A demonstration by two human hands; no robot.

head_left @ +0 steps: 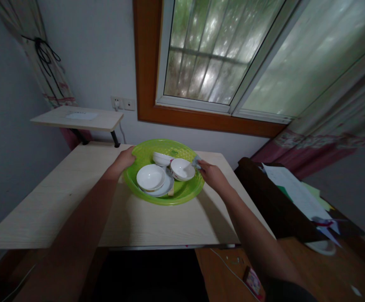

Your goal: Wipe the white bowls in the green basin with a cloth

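A bright green plastic basin (pixel 185 196) is held between my two hands over the pale wooden table, tilted slightly toward me. My left hand (pixel 125 160) is closed on its left rim. On the right side, my right hand (pixel 212 174) grips the rim, with a light blue-grey cloth (pixel 196 162) at its fingers. Inside the basin, a white bowl (pixel 151 177) sits on a white plate (pixel 167 189). Another white bowl (pixel 182 168) stands to the right, and a third bowl (pixel 162 158) leans behind them. Whether the basin's base touches the table is hidden.
The pale table (pixel 157 228) spreads beneath the basin. At its back left stands a small raised shelf (pixel 103 120) holding a paper slip (pixel 82 115). A barred window (pixel 207 63) is ahead. To the right, papers (pixel 292 188) lie on a dark brown piece of furniture (pixel 270 201).
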